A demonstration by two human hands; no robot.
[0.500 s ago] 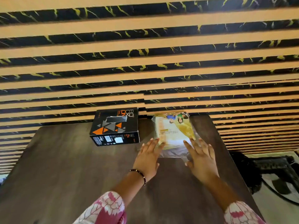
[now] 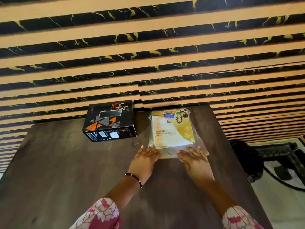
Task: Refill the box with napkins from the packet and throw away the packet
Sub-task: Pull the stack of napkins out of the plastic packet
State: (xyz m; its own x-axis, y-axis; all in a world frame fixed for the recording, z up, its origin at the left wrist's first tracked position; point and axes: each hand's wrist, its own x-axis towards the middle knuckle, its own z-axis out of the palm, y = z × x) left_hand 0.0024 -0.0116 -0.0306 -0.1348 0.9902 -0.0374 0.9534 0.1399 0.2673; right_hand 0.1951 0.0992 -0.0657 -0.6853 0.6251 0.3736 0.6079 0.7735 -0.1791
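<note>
A black box (image 2: 109, 122) with orange triangles and a slot in its top stands at the far side of the dark wooden table (image 2: 66, 171). To its right lies a clear plastic packet of napkins (image 2: 173, 129) with a yellow and white printed front. My left hand (image 2: 145, 158) lies flat with straight fingers touching the packet's near left corner. My right hand (image 2: 194, 159) lies flat with straight fingers on the packet's near right plastic edge.
A wall of tan slats over black and yellow marble (image 2: 148, 55) rises right behind the table. Dark equipment with a cable (image 2: 272, 162) sits on the floor beyond the table's right edge.
Both hands sit a little nearer the packet's front edge, fingers now on the plastic. The packet looks flatter and squarer to me. The box has not moved.
</note>
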